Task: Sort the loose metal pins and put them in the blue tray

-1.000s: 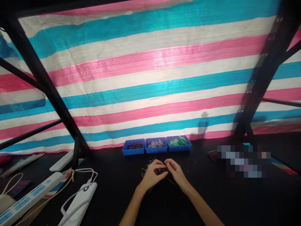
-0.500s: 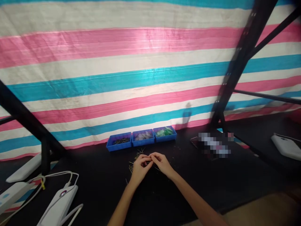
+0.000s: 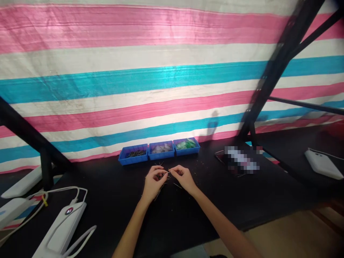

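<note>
Close together over the black table, my left hand and my right hand are both closed, thumb against fingers. Their fingertips nearly meet around something thin and small, which is too fine to make out. Under and beside my left hand lies a loose pile of thin metal rods, dark and brassy, partly hidden by the fingers. One single rod rests just below my right hand. Behind the hands stand three blue trays in a row: one with dark thin rods, one with clear plastic pieces, one with green-and-clear packets.
White power banks with cables lie at the left, near a black metal post. A phone sits at the right beside a blurred-out patch. Another white device is far right. A striped sheet hangs behind.
My hands have drawn slightly apart at the fingertips, uncovering more of the pile and the single rod. The view has tilted down a little, shifting the scene upward.
</note>
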A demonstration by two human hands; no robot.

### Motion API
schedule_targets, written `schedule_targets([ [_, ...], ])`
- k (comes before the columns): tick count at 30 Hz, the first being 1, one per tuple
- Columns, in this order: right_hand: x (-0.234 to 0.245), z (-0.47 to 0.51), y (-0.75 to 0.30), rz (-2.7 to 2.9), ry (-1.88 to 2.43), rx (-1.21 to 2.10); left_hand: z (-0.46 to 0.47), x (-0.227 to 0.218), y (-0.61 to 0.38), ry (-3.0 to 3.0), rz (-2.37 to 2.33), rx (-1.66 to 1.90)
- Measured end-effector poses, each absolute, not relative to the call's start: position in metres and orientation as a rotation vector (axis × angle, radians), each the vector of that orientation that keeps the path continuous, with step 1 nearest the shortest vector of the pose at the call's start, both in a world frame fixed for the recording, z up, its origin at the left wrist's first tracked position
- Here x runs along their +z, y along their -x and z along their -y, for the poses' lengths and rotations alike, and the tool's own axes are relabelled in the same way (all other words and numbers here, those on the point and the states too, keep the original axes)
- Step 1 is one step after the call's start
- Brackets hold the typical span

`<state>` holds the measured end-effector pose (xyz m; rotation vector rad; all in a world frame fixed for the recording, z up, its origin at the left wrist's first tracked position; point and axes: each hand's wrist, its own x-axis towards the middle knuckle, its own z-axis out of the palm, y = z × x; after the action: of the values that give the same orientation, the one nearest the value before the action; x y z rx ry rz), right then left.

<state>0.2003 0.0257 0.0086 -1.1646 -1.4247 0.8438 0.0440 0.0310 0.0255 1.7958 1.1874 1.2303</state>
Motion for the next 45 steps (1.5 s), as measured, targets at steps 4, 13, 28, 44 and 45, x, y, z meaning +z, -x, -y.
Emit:
schedule_targets([
  [4,0.009,-0.02,-0.197,1.558,1.144,0.818,-0.031,0.023,-0.044,-1.743,-1.198,1.272],
  [13,0.012,-0.013,-0.191,1.653,1.091,0.774,-0.03,0.018,-0.049,-1.71,-1.189,1.294],
  [28,0.009,-0.022,-0.198,1.576,1.16,0.678,-0.033,0.014,-0.032,-1.944,-1.267,1.125],
  [44,0.014,-0.024,-0.212,1.832,1.296,0.47,-0.09,0.034,0.02,-2.059,-1.932,1.51],
  [45,0.014,-0.024,-0.215,1.855,1.305,0.471,-0.082,0.029,0.017,-2.089,-1.881,1.487],
])
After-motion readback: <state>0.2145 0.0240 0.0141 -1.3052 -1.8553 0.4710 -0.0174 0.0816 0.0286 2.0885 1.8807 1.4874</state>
